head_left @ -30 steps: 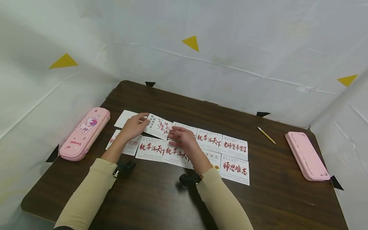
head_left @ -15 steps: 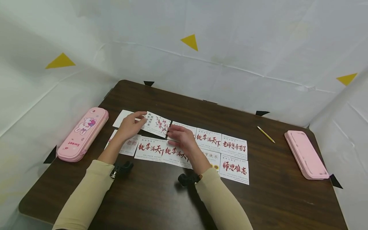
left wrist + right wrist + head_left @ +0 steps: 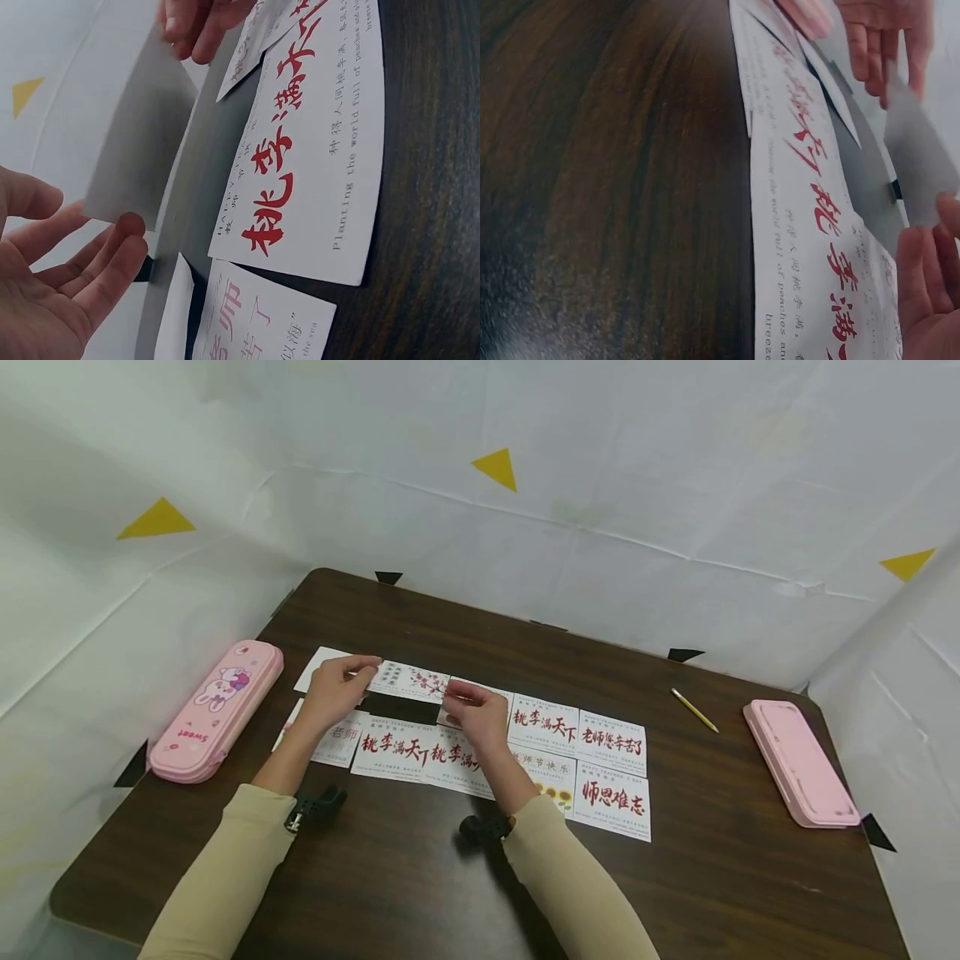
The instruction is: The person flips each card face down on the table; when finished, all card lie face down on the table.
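Observation:
A white greeting card [image 3: 411, 682] with pink blossoms and dark characters is held up at the far row of cards, above a bare strip of table. My left hand [image 3: 335, 691] holds its left end, and my right hand [image 3: 480, 717] pinches its right end. In the left wrist view the card's grey, shaded back [image 3: 142, 135] spans between both hands, tilted up off the table. Below it lie cards with red brush characters [image 3: 392, 750]. Another card [image 3: 495, 695] of the far row is partly hidden behind my right hand.
A plain white card [image 3: 321, 665] lies beyond my left wrist. More lettered cards [image 3: 611, 745] continue rightward in two rows. A pink rabbit pencil case [image 3: 217, 710] stands at the left, a plain pink case [image 3: 801, 764] at the right. A yellow pencil [image 3: 695, 710] lies near the latter.
The blossom card has straightened and tilted up between the hands, showing dark table below it. My right hand has closed in on its right end; the left has moved slightly left.

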Motion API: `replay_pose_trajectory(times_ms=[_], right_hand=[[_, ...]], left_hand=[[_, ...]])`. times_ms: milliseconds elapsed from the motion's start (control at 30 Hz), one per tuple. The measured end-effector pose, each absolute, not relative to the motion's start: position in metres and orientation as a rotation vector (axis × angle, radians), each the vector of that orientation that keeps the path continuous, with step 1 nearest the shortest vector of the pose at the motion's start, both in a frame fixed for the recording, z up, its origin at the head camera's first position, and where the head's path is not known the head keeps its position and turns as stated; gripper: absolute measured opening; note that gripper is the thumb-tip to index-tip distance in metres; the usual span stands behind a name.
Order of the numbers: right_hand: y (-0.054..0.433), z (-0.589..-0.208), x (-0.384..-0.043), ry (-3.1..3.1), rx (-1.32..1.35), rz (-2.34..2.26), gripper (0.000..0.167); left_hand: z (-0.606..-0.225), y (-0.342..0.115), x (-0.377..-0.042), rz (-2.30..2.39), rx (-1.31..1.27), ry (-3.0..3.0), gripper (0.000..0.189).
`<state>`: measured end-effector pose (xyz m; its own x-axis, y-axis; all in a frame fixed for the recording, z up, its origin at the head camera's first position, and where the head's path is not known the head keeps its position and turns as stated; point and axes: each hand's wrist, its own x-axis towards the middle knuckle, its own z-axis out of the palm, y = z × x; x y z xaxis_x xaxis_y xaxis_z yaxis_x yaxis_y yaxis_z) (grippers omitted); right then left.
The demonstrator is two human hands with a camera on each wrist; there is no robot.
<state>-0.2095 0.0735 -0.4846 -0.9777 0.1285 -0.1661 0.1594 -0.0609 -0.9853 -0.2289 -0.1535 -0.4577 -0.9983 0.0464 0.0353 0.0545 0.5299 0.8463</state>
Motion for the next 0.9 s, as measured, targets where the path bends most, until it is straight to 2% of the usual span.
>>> replay_pose_trajectory(times_ms=[200,433,900], right_hand=[[0.071,-0.484,-0.211,2.303,0.284,-2.268,0.020],[0.068,-0.478,-0.212,2.189,0.321,-2.397,0.022],[0.064,-0.475,-0.204,2.064,0.345,-2.289,0.022]], left_hand=[[-0.458,-0.153,-0.226,-1.634,-0.093,-2.613,0.033],[-0.456,-0.150,-0.224,-1.696,-0.084,-2.494,0.036],[-0.461,-0.152,-0.228,-1.549,-0.119,-2.758,0.052]])
